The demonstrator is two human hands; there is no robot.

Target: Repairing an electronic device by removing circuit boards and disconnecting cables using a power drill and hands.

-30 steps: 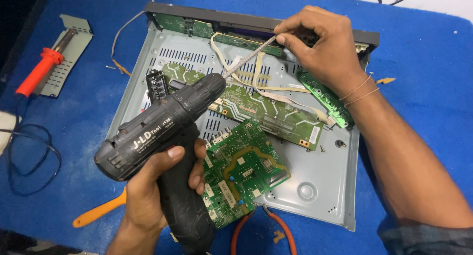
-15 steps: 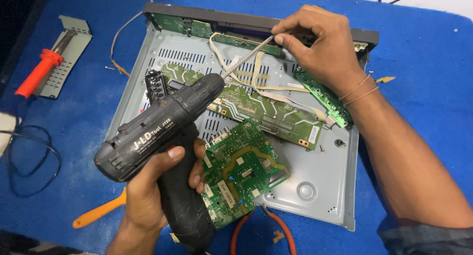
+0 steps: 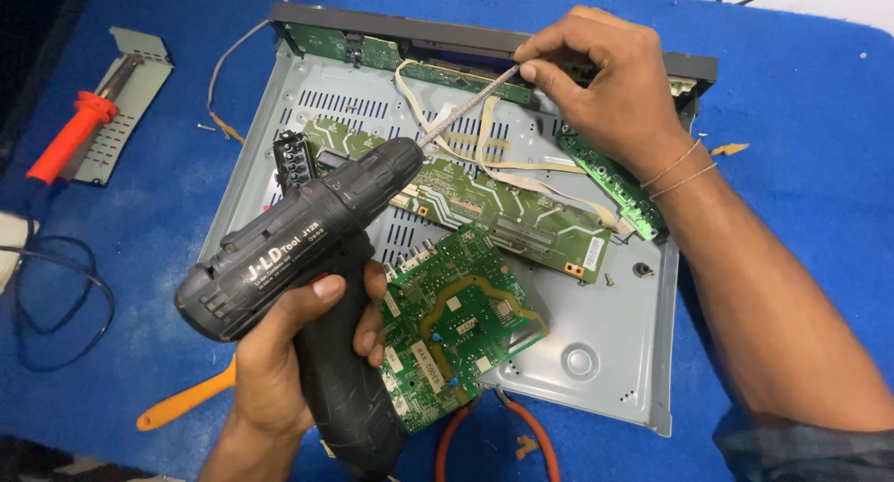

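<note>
Head view, single frame under review. The left hand (image 3: 289,352) is closed around the handle of a black cordless drill (image 3: 307,249), index finger lying along the body near the trigger; the drill is held tilted, its nose pointing up and to the right over the open chassis. A long, thin driver bit (image 3: 470,105) extends from the chuck toward the rear of the unit. The right hand (image 3: 610,86) is pinched shut on the far end of that bit, thumb and fingertips closed on the shaft just in front of the dark front panel (image 3: 484,42). A thread bracelet sits on the right wrist. The drill and bit hang above a grey metal chassis tray (image 3: 596,352) that lies on a blue table cover (image 3: 801,119). Inside the tray, a long green circuit board (image 3: 512,212) runs diagonally across the middle, with cream ribbon cables (image 3: 484,151) looping over it. A squarer green circuit board (image 3: 456,324) lies tilted at the near edge of the tray, partly overhanging it and touching the drill handle. A narrow green board (image 3: 610,179) sits beside the right wrist. Off the tray to the left, a red-handled screwdriver (image 3: 74,133) rests on a grey perforated metal plate (image 3: 130,109). An orange tool handle (image 3: 186,403) lies near the left forearm; orange-handled pliers (image 3: 503,435) show below the tray.
</note>
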